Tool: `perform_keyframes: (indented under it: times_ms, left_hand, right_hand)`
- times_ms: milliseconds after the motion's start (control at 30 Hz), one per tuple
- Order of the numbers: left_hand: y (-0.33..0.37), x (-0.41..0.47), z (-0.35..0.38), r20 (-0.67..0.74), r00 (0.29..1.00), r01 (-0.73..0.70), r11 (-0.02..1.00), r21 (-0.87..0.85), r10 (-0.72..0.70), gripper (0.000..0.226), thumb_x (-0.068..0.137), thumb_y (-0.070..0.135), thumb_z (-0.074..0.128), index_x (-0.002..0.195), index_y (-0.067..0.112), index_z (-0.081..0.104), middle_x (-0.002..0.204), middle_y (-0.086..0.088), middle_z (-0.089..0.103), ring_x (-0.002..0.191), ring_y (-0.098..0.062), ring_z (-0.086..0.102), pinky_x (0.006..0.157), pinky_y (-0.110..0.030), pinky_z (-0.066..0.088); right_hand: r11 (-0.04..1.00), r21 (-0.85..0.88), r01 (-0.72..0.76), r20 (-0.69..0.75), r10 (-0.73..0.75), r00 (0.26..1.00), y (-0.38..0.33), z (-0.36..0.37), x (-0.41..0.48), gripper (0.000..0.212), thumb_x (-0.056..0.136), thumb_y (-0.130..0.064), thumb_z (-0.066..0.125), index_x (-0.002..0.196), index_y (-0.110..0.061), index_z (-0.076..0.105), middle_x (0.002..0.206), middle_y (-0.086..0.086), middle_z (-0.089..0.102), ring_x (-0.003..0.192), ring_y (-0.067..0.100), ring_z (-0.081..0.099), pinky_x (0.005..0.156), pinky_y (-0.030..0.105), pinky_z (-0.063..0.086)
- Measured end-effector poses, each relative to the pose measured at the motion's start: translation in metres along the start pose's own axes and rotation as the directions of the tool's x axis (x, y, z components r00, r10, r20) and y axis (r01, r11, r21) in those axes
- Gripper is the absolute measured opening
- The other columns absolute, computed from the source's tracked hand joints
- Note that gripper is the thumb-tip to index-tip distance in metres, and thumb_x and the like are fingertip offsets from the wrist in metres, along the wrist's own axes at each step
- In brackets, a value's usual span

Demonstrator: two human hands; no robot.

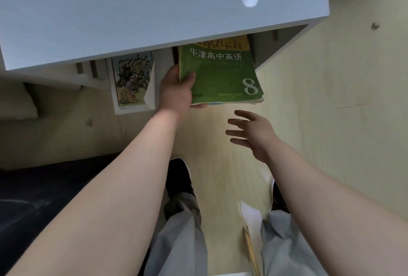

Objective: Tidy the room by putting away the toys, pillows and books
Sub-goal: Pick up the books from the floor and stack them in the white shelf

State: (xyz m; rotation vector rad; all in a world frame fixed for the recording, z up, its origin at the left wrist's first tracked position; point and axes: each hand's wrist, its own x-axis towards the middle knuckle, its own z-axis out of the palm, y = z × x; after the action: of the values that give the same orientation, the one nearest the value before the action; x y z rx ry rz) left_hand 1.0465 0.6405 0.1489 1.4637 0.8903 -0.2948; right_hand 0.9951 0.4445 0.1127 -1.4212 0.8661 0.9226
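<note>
A green textbook with a white 8 on its cover juts out from under the top of a white shelf unit. My left hand grips its left edge, thumb on the cover and fingers beneath. A thin blue-edged book seems to lie under it. My right hand hovers below the book with fingers spread, touching nothing. An illustrated book stands in the shelf to the left.
Pale wooden floor lies below and to the right. A dark surface fills the lower left. My legs in grey trousers and dark shoes stand beneath. Loose paper and a thin stick lie between my feet.
</note>
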Motion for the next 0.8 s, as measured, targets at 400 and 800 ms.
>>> perform_keyframes:
  times_ms: [400, 800]
  left_hand:
    - [-0.039, -0.014, 0.037, -0.207, 0.973, 0.033, 0.825, 0.564, 0.103, 0.038, 0.095, 0.013, 0.059, 0.132, 0.016, 0.052, 0.136, -0.006, 0.054, 0.120, -0.025, 0.057, 0.088, -0.024, 0.040]
    - [-0.077, -0.027, 0.057, -0.239, 0.827, 0.492, 0.861, -0.130, -0.509, 0.027, 0.098, 0.027, 0.068, 0.111, 0.006, 0.057, 0.081, -0.004, 0.060, 0.073, -0.024, 0.068, 0.086, -0.043, 0.062]
  right_hand:
    - [0.998, 0.016, 0.065, -0.046, -0.064, 0.997, -0.021, -0.038, 0.013, 0.031, 0.100, -0.004, 0.054, 0.127, -0.017, 0.063, 0.116, 0.006, 0.072, 0.096, 0.027, 0.075, 0.080, 0.039, 0.063]
    - [0.995, 0.060, 0.077, -0.210, -0.063, 0.976, -0.024, -0.037, 0.046, 0.026, 0.097, -0.014, 0.062, 0.123, -0.016, 0.059, 0.106, 0.003, 0.064, 0.105, 0.026, 0.070, 0.086, 0.041, 0.061]
